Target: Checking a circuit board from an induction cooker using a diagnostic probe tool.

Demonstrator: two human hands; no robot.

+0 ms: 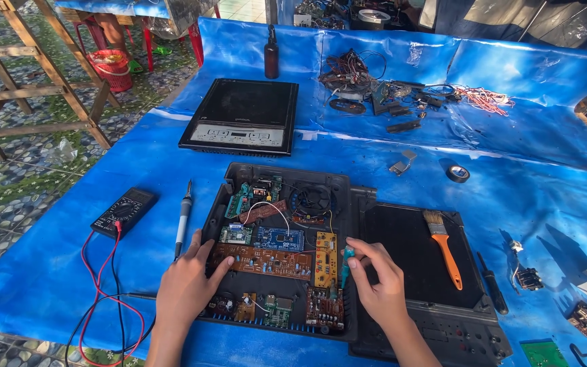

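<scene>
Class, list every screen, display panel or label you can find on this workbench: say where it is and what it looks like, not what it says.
Multimeter: left of the open casing, black, with a dial; its small screen is hard to make out.
Induction cooker: upper centre, black glass square, with a pale control strip along its near edge.
Brown bottle: behind the cooker, no label discernible.

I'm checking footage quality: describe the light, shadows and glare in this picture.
Head view: hard sunlight from the right; glare streaks on the blue tarp; dark shadows at the right edge; left hand, right hand and open cooker case evenly lit and sharp; edges slightly bowed.
</scene>
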